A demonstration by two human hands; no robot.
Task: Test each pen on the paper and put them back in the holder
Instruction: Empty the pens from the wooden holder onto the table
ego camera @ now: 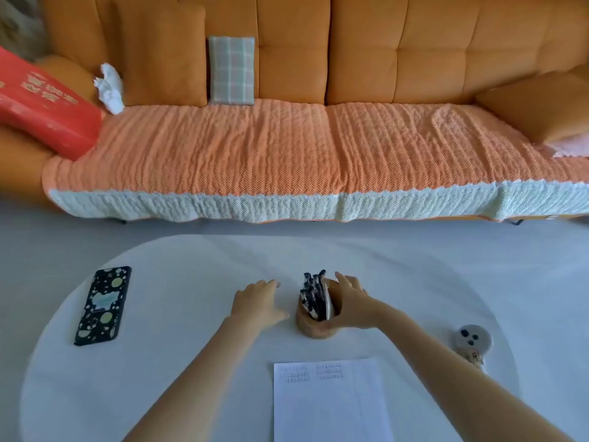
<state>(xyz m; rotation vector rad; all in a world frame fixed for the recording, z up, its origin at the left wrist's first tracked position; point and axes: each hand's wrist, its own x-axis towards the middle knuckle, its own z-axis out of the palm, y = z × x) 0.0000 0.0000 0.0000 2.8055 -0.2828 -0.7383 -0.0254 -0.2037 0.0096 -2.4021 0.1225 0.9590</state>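
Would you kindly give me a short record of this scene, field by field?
table: white, oval
holder: brown, upright, mid-table
pens: bunched in the holder, none seen lying out
paper: flat, nearer the person than the holder, faint marks at its top
left hand: rests on the table, left of the holder
right hand: curled round the holder's right side
phone: far left, patterned dark case
tag: round, grey, far right

Orange sofa [350, 59] w/ knit throw [255, 161], pale floor [63, 231].
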